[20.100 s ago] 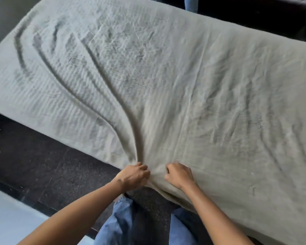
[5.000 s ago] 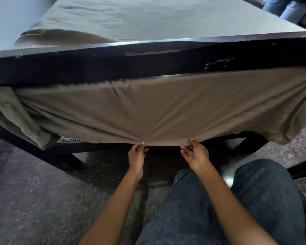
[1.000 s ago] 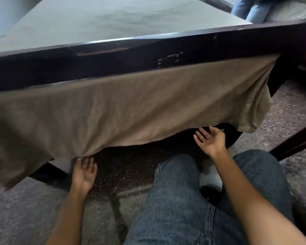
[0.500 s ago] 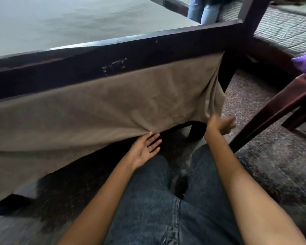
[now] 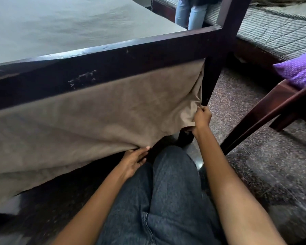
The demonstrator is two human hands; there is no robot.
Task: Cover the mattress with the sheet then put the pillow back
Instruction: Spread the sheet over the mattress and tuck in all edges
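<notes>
The beige sheet (image 5: 99, 121) lies smooth over the mattress top (image 5: 69, 27) and hangs down below the dark wooden end rail (image 5: 113, 55) of the bed. My left hand (image 5: 133, 160) holds the sheet's lower hem from beneath, thumb on the cloth. My right hand (image 5: 202, 118) grips the sheet's right corner beside the bed leg (image 5: 208, 85). A purple dotted pillow (image 5: 298, 69) rests on a wooden chair at the right edge.
The dark wooden chair (image 5: 265, 112) stands close on my right. A second bed with a bare quilted mattress (image 5: 276, 29) lies behind it. A person in light jeans (image 5: 189, 13) stands between the beds. My knee in dark jeans (image 5: 171, 174) is on the speckled floor.
The view shifted right along the bed end. My right hand closed on the sheet's right corner, and my left hand moved up to take the hem.
</notes>
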